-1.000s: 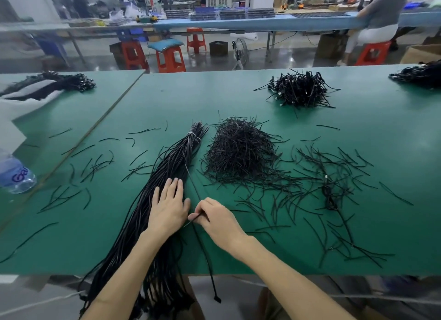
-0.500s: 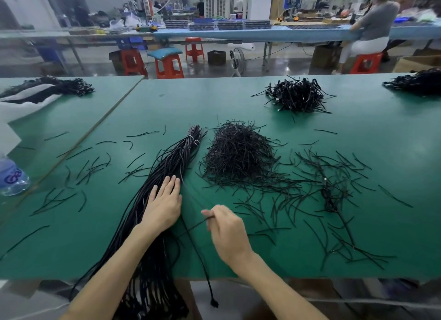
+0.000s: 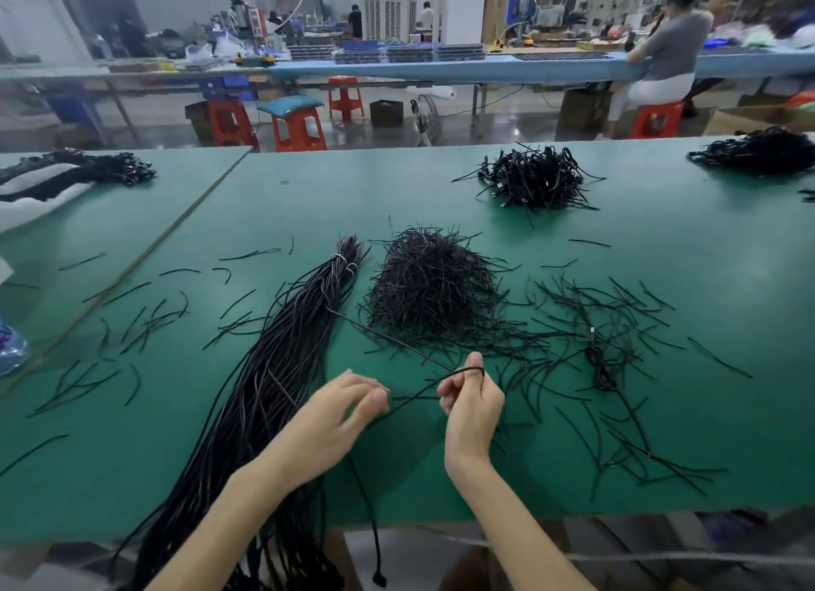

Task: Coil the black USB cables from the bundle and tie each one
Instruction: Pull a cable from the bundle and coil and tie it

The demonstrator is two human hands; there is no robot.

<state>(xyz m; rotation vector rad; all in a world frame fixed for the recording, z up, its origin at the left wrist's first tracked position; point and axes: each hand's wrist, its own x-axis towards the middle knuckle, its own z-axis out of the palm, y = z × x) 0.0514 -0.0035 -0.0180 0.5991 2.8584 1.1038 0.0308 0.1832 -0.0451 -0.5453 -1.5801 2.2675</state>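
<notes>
One cable (image 3: 416, 393) has been drawn out of the long bundle (image 3: 273, 370) that runs from the middle of the frame down to the lower left and over the near edge of the green table (image 3: 683, 255). The right hand (image 3: 472, 398), in the lower middle, has its fingers curled, with the cable bent in a small loop over one raised finger and pinched beneath it. From there one strand runs up and left back towards the bundle. The other runs down past the left hand (image 3: 335, 418) and off the table edge, where its plug (image 3: 378, 578) hangs. The left hand is blurred, its fingers loosely bent and slightly apart just beside the strand; I cannot tell whether it touches the strand. This looks like the very start of coiling, with the first turn just being formed and no tie picked up yet. Next, the left hand probably needs to catch the free strand and feed it round in even turns while the right hand keeps the loop from springing open. Then a tie must come from the dark pile of ties (image 3: 432, 282) right of the bundle's bound end. A heap of coiled cables (image 3: 538, 178) sits further back, upper right of middle, and loose ties lie scattered across the table.
</notes>
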